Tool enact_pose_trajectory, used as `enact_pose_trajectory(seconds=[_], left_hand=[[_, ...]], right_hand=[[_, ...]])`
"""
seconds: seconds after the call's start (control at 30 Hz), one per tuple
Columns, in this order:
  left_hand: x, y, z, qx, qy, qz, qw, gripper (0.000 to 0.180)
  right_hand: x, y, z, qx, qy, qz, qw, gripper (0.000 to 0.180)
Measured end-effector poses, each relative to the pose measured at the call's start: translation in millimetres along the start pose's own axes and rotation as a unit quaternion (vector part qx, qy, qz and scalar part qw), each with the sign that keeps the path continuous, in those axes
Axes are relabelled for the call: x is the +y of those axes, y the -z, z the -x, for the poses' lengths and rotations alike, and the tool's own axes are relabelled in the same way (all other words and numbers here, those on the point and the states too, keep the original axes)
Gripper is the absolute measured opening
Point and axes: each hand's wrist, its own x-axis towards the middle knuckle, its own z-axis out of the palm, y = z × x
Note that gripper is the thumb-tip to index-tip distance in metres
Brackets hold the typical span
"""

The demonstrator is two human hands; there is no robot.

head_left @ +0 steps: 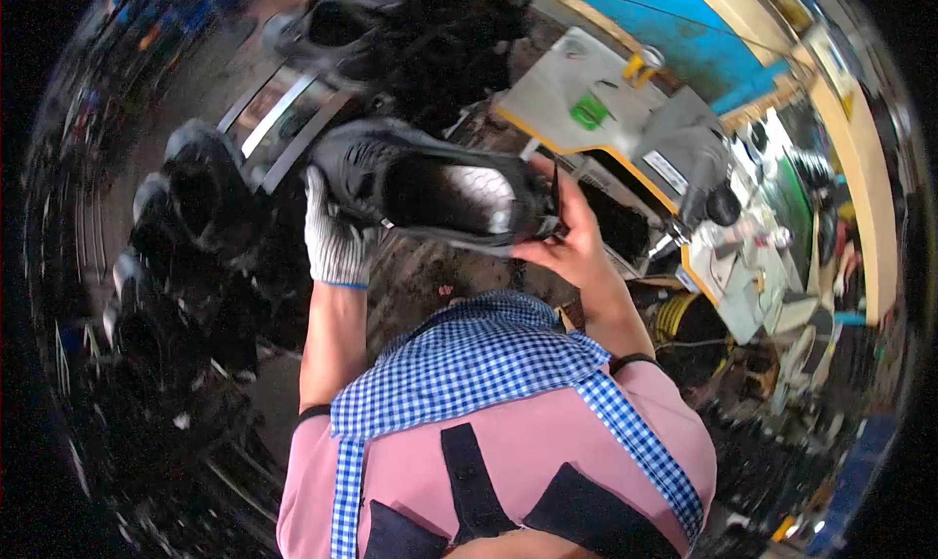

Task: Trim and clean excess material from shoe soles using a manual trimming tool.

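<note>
A black shoe (430, 232) with laces and a pale patterned insole is held up in front of me, its opening facing up and its toe to the left. My left hand (332, 235), in a white knitted glove, grips the toe end; part of its fingers is hidden under the shoe. Bare, my right hand (567, 222) holds the heel end, with the thumb and fingers on either side of the heel.
To the right stands a sewing machine (689, 153) on a pale worktable (557, 85) with a yellow edge. A green object (588, 111) lies on that table. More black shoes (200, 183) are heaped at the left and at the far side, near a metal frame (283, 119).
</note>
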Motion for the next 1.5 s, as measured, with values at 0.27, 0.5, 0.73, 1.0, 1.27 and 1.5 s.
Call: enact_pose_trajectory(seconds=[0.27, 0.5, 0.73, 1.0, 1.27, 1.5], left_hand=[[-37, 10, 2, 0.010, 0.146, 0.017, 0.989, 0.042], [-47, -1, 48, -0.006, -0.365, -0.520, 0.772, 0.039], [-38, -33, 79, -0.169, 0.010, -0.474, 0.864, 0.025], [-32, -7, 75, -0.280, -0.169, -0.655, 0.682, 0.042], [-41, -2, 88, -0.259, -0.315, -0.728, 0.551, 0.039], [-31, -2, 88, -0.297, -0.323, -0.715, 0.544, 0.035]], right_hand=[[-64, -3, -24, -0.004, -0.148, -0.123, 0.981, 0.086], [-53, -2, -28, -0.029, -0.092, 0.047, 0.994, 0.075], [-48, -20, -36, -0.094, -0.046, 0.207, 0.973, 0.054], [-50, -34, -27, -0.093, 0.170, 0.360, 0.913, 0.026], [-65, -39, -12, -0.133, 0.175, 0.414, 0.883, 0.037], [-47, -44, -15, 0.018, 0.109, 0.268, 0.957, 0.017]])
